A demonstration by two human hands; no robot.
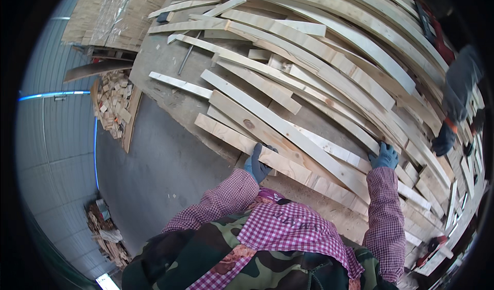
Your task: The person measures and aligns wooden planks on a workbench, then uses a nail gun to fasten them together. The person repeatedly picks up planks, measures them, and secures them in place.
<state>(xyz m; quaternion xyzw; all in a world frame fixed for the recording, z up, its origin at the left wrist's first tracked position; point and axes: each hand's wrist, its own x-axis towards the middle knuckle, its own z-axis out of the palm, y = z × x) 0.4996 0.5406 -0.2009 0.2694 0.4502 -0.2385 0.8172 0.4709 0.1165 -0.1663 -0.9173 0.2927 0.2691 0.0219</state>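
My left hand, in a blue-grey work glove, is closed around a pale wooden board lying nearest to me at the pile's front edge. Farther right, my right hand, gloved in blue, has its fingers bent over the edge of a long narrow plank; its fingertips are partly hidden. Between my hands lie a wide knotted board and a white-edged plank, slanting from upper left to lower right. Both hands touch wood that rests on the pile.
Long boards overlap across the far side. A metal rod lies at the left. A co-worker's gloved hand reaches in at right, above a red tool. Wood offcuts fill a bin by the wall, near stacked sheets.
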